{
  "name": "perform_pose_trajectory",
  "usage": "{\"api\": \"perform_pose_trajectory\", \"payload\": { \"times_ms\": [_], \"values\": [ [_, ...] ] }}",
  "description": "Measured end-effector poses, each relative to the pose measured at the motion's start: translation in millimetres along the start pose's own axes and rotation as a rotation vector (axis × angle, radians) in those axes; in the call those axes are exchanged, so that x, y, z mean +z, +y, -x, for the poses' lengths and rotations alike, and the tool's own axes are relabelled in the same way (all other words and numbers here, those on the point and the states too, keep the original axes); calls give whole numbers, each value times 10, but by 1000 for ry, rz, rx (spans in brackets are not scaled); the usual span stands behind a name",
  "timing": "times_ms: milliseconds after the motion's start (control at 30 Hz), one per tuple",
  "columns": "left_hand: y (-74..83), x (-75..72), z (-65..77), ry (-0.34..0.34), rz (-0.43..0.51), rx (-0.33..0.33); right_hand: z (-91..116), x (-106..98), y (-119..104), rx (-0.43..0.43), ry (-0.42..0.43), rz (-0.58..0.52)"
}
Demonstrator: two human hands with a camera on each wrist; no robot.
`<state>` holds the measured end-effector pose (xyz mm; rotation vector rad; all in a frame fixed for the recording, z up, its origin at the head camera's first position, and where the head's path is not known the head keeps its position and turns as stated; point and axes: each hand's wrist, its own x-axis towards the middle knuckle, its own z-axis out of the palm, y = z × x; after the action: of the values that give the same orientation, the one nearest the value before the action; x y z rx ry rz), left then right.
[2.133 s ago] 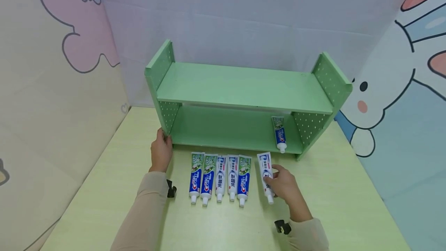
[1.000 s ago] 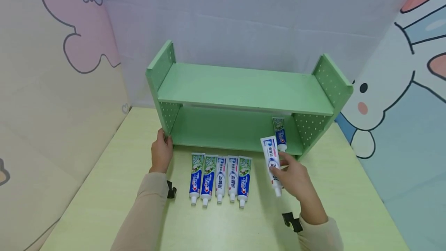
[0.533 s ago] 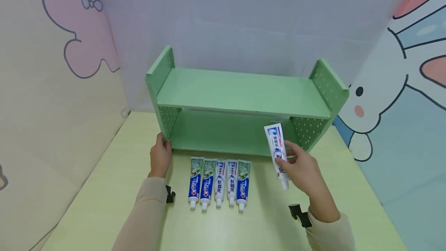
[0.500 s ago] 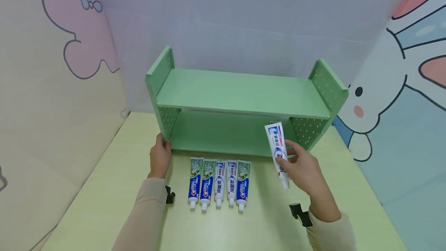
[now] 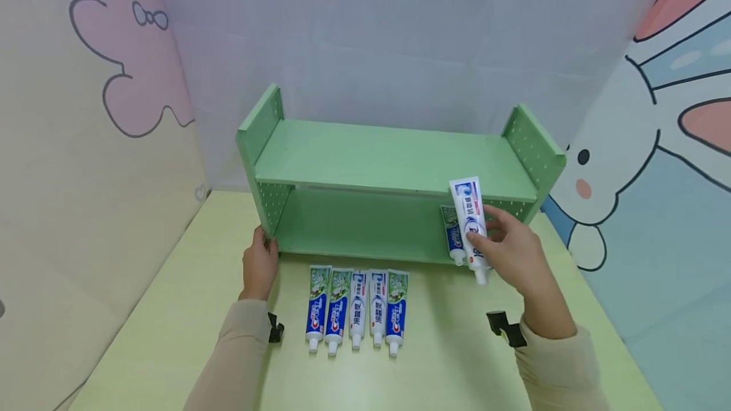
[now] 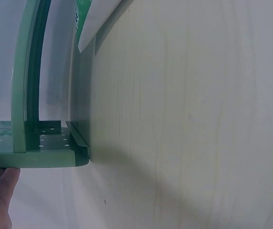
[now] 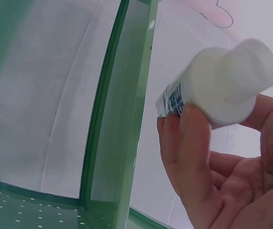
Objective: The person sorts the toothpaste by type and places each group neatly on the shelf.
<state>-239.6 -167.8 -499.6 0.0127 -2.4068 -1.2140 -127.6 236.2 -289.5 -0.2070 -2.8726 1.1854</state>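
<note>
My right hand [image 5: 516, 255] holds a white toothpaste tube [image 5: 469, 208] by its side, cap end down, in front of the right part of a green two-tier shelf [image 5: 371, 151]. In the right wrist view the tube's white cap [image 7: 248, 71] faces the camera, and the fingers wrap the tube. Just left of it, a blue-green toothpaste tube [image 5: 451, 230] lies on the lower tier, partly hidden. My left hand [image 5: 259, 268] grips the lower front edge of the shelf's left side panel [image 6: 46, 157], thumb on one side and fingers on the other.
Several toothpaste tubes lie in a row on the table before the shelf: blue-green ones [image 5: 337, 309] and white ones [image 5: 377, 306], caps toward me. The light table [image 5: 434, 366] meets cartoon-printed walls on both sides. Perforated side panels [image 5: 537, 151] rise above the upper tier.
My right hand has lifted the white tube off the table and carried it up and right toward the shelf. The left hand stays on the side panel. The view has tilted slightly.
</note>
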Motion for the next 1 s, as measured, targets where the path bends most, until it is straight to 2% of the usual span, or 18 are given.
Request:
{"api": "perform_pose_trajectory", "payload": {
  "times_ms": [200, 467, 633, 1000],
  "values": [
    [-24, 10, 24, 2, -7, -2, -195, -104, -26, -2, 24, -31],
    [-17, 17, -5, -2, -6, 5, -496, -290, -97, 4, -12, -114],
    [1, 5, -5, -5, -6, 0, -668, -390, -134, 2, -15, -110],
    [16, -4, 14, 1, -6, 6, -910, -473, -130, 55, -36, -146]
  ]
}}
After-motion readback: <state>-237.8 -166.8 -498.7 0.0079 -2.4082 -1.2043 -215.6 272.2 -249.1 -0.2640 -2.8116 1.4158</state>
